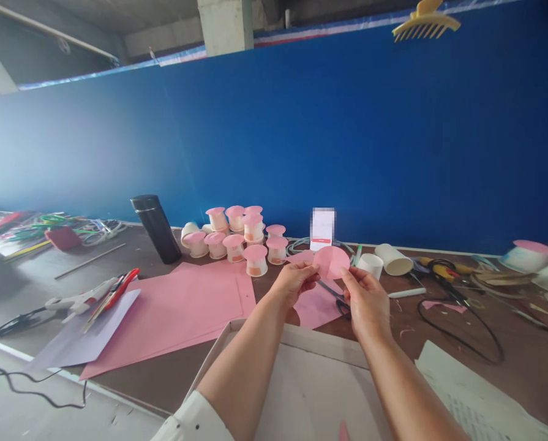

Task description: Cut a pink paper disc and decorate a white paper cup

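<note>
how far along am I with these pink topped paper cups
Done: about a dozen pink-topped cups stand by the blue wall. In hand: the left hand and right hand hold a pink paper circle. Left: two plain white cups lie untopped.

A pink paper disc (331, 262), curled, upright above the brown table.
</note>
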Demonstrator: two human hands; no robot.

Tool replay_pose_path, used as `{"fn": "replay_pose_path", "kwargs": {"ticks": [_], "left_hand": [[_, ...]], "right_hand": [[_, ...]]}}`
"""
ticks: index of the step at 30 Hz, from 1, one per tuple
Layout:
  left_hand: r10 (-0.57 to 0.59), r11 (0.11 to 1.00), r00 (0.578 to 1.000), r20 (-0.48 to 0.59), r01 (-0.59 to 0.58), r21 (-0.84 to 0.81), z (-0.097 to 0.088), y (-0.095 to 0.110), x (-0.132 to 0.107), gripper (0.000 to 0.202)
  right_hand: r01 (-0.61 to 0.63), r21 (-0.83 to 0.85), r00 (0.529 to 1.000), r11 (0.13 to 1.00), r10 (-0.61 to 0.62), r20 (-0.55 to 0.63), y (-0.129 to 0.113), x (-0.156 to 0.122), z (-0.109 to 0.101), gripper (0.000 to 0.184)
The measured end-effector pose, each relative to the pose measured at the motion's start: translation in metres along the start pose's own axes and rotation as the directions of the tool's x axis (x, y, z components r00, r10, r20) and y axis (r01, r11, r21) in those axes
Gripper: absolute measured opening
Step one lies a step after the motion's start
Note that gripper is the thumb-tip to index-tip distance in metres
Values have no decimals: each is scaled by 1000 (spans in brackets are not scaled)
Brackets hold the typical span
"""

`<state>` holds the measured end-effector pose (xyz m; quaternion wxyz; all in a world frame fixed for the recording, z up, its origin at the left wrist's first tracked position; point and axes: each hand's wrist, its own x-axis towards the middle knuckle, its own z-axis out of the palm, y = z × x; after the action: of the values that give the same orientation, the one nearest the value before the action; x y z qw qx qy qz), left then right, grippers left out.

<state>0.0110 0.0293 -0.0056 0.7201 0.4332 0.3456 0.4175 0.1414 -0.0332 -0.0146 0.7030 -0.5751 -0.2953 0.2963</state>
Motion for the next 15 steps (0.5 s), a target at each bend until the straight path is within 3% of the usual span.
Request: {"fn": "replay_pose_path", "kwargs": {"ticks": [9, 15], "left_hand": [[-59, 993, 998, -17, 57, -106, 3, 2, -2, 18], [-103, 991, 995, 15, 104, -88, 3, -1, -1, 10]], "right_hand": [[2, -69, 1000, 998, 0, 24, 9, 4, 0, 43], [-6, -39, 1000, 999, 5, -8, 10, 4, 1, 43]]}}
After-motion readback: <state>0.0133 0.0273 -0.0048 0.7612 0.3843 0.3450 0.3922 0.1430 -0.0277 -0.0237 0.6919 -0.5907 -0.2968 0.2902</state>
